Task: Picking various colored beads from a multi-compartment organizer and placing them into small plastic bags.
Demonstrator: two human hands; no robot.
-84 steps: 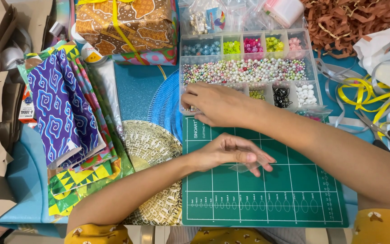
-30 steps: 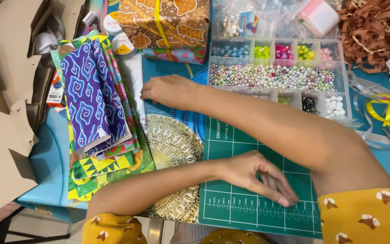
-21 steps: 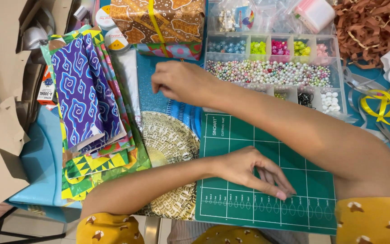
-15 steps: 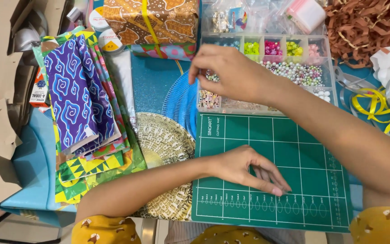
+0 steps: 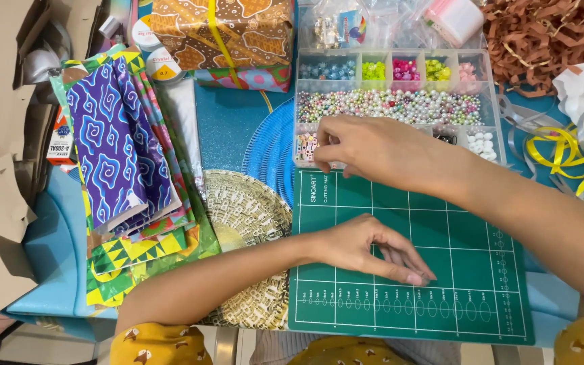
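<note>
The worktop (image 5: 238, 122) is crowded, with a green cutting mat (image 5: 468, 270) along its near edge and a clear compartmented bead box (image 5: 491, 101) just behind the mat, toward the far edge. The right hand (image 5: 373, 149) rests over the box's front-left compartment of small letter beads (image 5: 305, 145), fingers curled down; whether that grip has a bead I cannot tell. Picking one cleanly probably wants thumb and forefinger only. The left hand (image 5: 366, 247) lies on the mat, fingertips pressed flat, its grip released.

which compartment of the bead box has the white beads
The bottom-right compartment of the bead box; the other compartments hold coloured, pastel or dark beads.
</note>
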